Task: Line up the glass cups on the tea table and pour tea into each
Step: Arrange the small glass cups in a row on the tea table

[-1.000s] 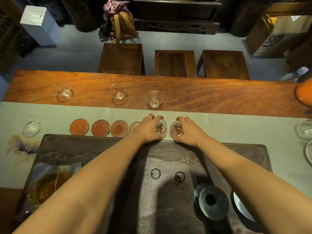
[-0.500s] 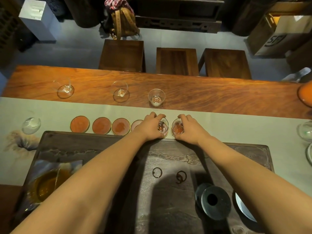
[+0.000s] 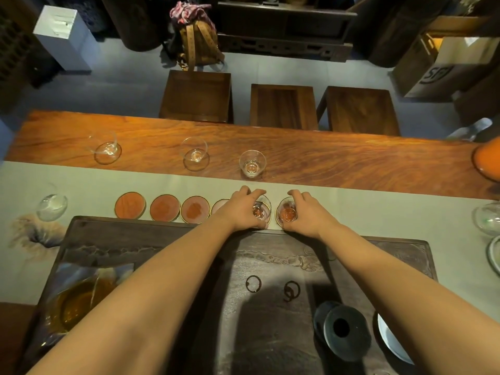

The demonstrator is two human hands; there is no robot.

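Wooden tea table (image 3: pixel 324 161), pale runner (image 3: pixel 378 212), glass cups (image 3: pixel 252 163), coasters (image 3: pixel 130 205)

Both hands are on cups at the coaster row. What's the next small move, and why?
Probably let go and reach with the left hand for the nearest loose glass cup on the wood: two cups sit on coasters, three coasters to their left are bare.

three wooden stools (image 3: pixel 284 106), backpack (image 3: pixel 198 41), cardboard box (image 3: pixel 443 66) beyond.
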